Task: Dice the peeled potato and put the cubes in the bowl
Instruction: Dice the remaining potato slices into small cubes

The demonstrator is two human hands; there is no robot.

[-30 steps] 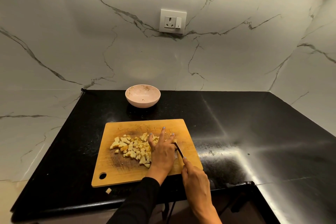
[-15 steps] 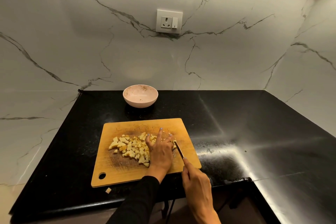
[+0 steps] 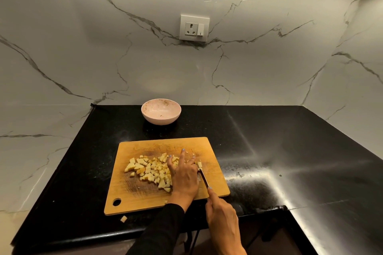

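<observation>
1. Marble wall [image 3: 269,72]: pale, veined, behind and to both sides of my work surface; a socket plate [image 3: 194,27] is set in it above the bowl
2. Black countertop [image 3: 300,151]: glossy, carrying the board and the bowl
3. Wooden cutting board [image 3: 132,196]: lies flat near the front edge, with a hanging hole at its near left corner
4. My left hand [image 3: 184,176]: palm down on the board, fingers spread and fairly straight, pressing on the right side of the cube pile; a black sleeve [image 3: 159,232] covers the forearm
5. My right hand [image 3: 222,220]: fingers curled round the knife handle, forefinger laid along the spine
6. Pink bowl [image 3: 161,111]: upright behind the board, apart from it; I see no cubes inside
7. Potato cubes [image 3: 149,168]: heaped mid-board, to the left of and under my left hand
8. Knife [image 3: 204,178]: blade angled across the board just right of my left hand; its tip seems to meet a small piece there, though my hand hides the contact
9. Stray cube [image 3: 123,218]: on the countertop, just off the board's near edge
</observation>
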